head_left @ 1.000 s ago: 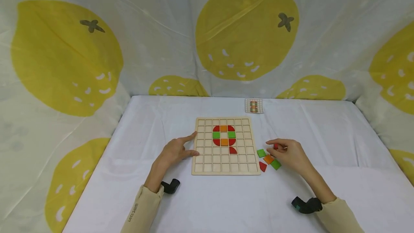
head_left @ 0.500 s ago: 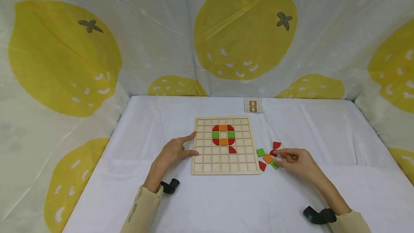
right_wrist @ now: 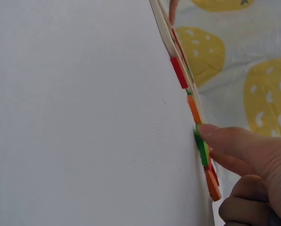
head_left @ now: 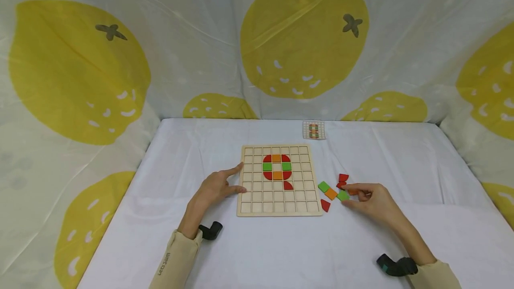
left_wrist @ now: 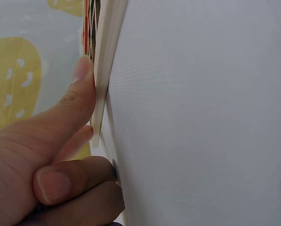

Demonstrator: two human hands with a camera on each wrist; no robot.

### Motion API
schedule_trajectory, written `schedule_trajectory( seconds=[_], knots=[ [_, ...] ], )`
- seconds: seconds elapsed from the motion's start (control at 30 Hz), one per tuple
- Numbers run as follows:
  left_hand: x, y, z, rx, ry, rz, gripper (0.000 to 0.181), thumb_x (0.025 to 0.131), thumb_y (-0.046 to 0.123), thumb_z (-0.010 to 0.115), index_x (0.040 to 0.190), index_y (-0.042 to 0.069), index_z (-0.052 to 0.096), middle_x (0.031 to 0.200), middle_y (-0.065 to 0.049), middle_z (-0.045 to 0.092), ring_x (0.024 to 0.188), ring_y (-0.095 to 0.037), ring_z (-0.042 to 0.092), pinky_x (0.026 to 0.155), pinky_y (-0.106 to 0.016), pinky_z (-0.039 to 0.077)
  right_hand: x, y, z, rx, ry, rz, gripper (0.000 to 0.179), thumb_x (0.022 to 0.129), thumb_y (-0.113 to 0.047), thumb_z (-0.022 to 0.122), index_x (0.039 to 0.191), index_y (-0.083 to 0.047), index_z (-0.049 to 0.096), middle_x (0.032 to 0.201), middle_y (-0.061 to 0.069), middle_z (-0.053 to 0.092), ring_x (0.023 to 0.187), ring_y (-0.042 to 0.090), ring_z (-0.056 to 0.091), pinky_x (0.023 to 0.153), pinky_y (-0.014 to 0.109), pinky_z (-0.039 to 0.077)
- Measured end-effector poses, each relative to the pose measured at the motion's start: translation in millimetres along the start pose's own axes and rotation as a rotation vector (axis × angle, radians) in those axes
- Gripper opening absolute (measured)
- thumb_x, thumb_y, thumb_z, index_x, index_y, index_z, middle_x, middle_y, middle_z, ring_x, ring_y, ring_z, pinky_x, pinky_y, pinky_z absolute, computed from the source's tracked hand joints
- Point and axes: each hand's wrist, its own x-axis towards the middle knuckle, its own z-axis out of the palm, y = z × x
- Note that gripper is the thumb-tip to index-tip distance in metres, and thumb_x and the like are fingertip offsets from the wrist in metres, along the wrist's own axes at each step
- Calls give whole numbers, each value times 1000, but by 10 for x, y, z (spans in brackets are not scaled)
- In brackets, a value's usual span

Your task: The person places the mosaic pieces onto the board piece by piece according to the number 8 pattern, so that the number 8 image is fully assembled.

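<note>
A wooden grid board (head_left: 257, 208) lies on the white-covered table, with red, orange and green tiles set in a ring in its cells. One red quarter-round tile (head_left: 288, 185) sits just below that ring. My left hand (head_left: 214, 186) rests its extended thumb and index finger on the board's left edge; its other fingers curl under. Right of the board, my right hand (head_left: 369, 197) pinches a green tile (head_left: 343, 196) between thumb and index finger. In the right wrist view the thumb presses the near end of this green tile (right_wrist: 202, 145).
Around the right hand lie a second green tile (head_left: 324, 186), an orange tile (head_left: 331, 194), a red tile (head_left: 325, 205) and two more red tiles, one (head_left: 343, 177) farthest back. Another orange tile (right_wrist: 212, 185) is partly hidden by the fingers. A small pattern card (head_left: 314, 130) lies behind the board.
My right hand let go of a red tile and moved right and down, then took the green tile, which shifted and turned. A neighbouring red tile slid back slightly. The left hand stayed still.
</note>
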Motion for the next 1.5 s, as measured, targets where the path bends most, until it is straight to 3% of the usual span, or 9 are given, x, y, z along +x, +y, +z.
schedule_trajectory(
  seconds=[0.17,0.4,1.0,1.17,1.5],
  knots=[
    [2,4,9,-3,0,-2,88,86,44,81,161,26,37,58,4,37,57,-10,34,58,-26,31,5,42,-31,-31,39,18,31,82,-26,89,110,-15,81,63,-5,34,62,5,39,58,26,34],
    [-3,4,5,8,4,-1,89,86,44,81,161,26,37,58,5,38,58,-10,35,58,-26,32,9,27,-36,-18,35,19,32,82,-25,90,110,-13,81,62,-5,32,60,4,33,57,26,32],
    [24,-18,14,-1,1,6,87,87,45,79,161,26,38,56,6,35,56,-9,34,58,-25,31,45,-30,-27,-26,67,77,34,84,-28,88,111,-8,80,62,-4,37,60,7,38,53,28,30],
    [15,-28,14,-6,8,19,86,87,44,80,160,24,39,56,6,34,56,-9,34,58,-26,31,116,-131,12,-11,81,52,35,85,-28,87,112,-8,80,61,-5,34,64,9,38,53,27,31],
    [8,-24,11,-8,8,20,87,86,45,80,160,23,39,56,6,34,56,-10,33,58,-26,31,279,-419,281,58,14,-73,28,81,-20,90,105,-9,81,60,-7,28,63,5,32,58,25,31]
  ],
)
